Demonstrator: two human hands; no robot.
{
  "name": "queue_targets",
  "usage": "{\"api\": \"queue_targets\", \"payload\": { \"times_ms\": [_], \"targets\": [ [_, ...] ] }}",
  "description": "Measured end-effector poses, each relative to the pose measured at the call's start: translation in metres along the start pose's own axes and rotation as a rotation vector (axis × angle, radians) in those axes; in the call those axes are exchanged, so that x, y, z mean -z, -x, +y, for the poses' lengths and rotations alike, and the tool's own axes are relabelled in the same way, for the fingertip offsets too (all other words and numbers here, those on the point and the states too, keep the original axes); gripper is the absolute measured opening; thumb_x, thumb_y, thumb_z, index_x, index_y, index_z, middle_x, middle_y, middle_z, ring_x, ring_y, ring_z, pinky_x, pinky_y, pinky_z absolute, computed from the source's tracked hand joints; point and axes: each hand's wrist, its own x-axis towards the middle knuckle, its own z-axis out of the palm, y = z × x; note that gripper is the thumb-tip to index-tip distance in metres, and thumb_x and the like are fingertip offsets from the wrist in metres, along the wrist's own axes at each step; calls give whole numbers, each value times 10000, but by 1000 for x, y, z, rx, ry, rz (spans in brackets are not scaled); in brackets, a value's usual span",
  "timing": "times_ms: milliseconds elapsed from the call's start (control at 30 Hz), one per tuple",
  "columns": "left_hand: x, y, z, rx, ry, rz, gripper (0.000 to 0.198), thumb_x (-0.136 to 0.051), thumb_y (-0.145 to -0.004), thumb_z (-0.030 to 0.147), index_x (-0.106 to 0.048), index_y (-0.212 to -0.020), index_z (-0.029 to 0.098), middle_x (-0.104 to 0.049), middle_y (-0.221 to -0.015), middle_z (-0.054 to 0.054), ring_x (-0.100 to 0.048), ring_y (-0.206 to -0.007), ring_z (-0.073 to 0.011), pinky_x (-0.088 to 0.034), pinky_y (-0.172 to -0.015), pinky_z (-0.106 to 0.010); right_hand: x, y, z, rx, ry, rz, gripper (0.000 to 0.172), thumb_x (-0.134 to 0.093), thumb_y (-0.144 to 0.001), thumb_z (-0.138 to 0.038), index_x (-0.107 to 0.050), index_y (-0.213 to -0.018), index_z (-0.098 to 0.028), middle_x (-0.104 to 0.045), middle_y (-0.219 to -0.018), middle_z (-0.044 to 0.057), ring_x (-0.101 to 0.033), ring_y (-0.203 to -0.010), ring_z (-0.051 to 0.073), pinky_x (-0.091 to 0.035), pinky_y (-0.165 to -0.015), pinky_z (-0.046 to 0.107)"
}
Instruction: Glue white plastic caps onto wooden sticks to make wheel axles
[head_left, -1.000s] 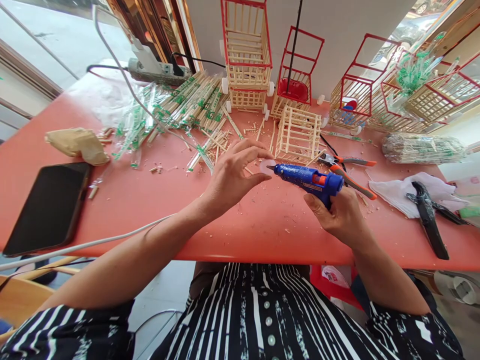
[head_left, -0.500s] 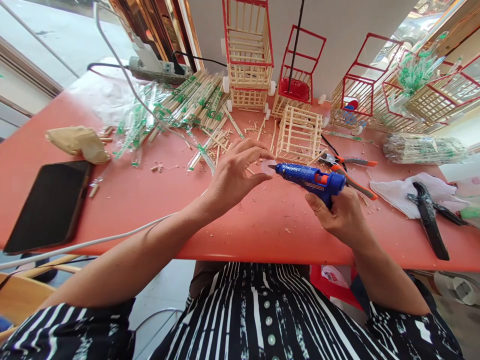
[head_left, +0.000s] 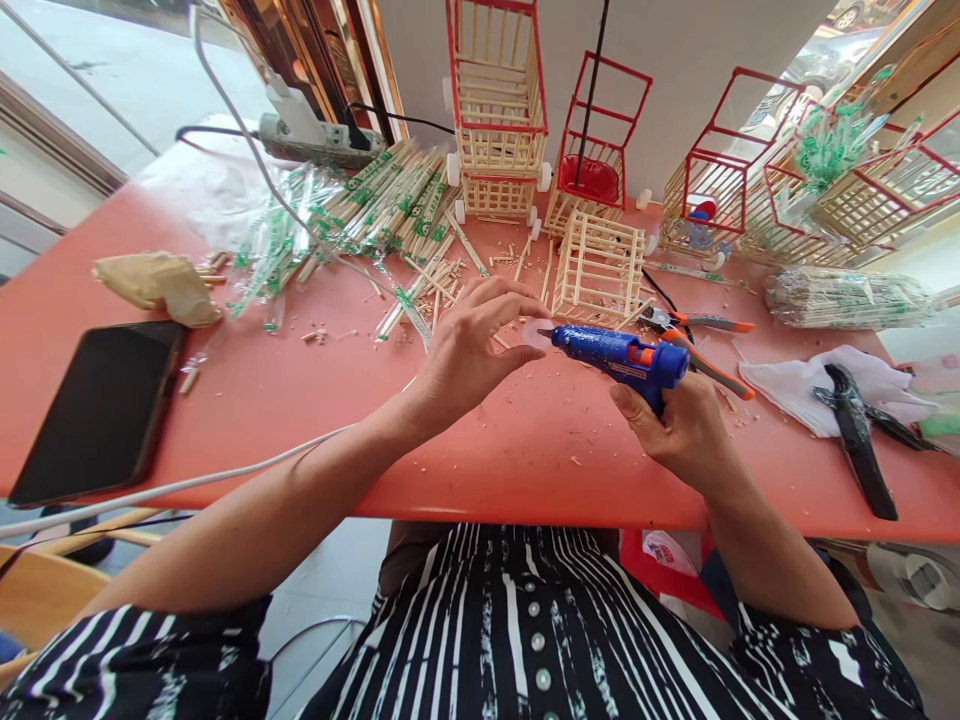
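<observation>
Between the thumb and fingers of my left hand (head_left: 469, 350) is a small translucent white disc (head_left: 533, 336), held by its edges above the table. My right hand (head_left: 694, 435) grips a blue hot glue gun (head_left: 615, 352), which points left. Its nozzle tip is at the disc, though whether they touch I cannot tell. Just behind the gun lies a small basket frame of wooden sticks (head_left: 598, 268). Pliers with orange and grey handles (head_left: 697, 350) rest on the table past the gun.
Stick-built carts with red trim (head_left: 499, 110) stand along the back. Wrapped chopsticks (head_left: 405, 205) and offcuts lie behind my left hand. A phone (head_left: 97, 410) is at left, a black clamp (head_left: 859, 440) on white cloth at right. A white cable (head_left: 247, 468) crosses the table's front left.
Almost nothing differs. The glue gun's rear end has shifted very slightly to the left, and both hands keep their holds.
</observation>
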Motion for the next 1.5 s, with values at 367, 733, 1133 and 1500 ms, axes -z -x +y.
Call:
{"api": "queue_targets", "payload": {
  "times_ms": [367,733,1133,1500],
  "targets": [
    [0,-1,-1,90,34,-21,215,-799,-833,205,-730,-1036,199,-757,-1097,-62,-695,-1074,-238,-537,-968,-415,5,4,4,-63,-7,-19,387,-498,-1019,-516,-591,-796,-214,-557,-572,-8,-490,-498,144,-348,-503,297],
    [1,-1,0,109,45,-34,215,-805,-826,206,-725,-1025,202,-760,-1100,-64,-692,-1065,-245,-545,-968,-431,4,3,6,-24,9,-48,309,-534,-1003,-446,-569,-795,-221,-500,-564,-33,-456,-498,133,-331,-515,301],
    [-1,0,-1,61,34,-29,211,-798,-826,169,-718,-1019,200,-754,-1094,-51,-677,-1124,-253,-512,-1007,-434,2,0,4,28,26,-14,362,-541,-1006,-490,-474,-744,-248,-363,-524,-46,-353,-456,138,-302,-485,317],
    [-1,1,-2,32,18,-40,225,-808,-831,181,-714,-1034,203,-751,-1107,-46,-677,-1138,-245,-518,-1007,-428,0,1,3,34,26,9,326,-572,-997,-474,-531,-778,-236,-444,-568,-32,-380,-490,137,-304,-488,301]
  ]
}}
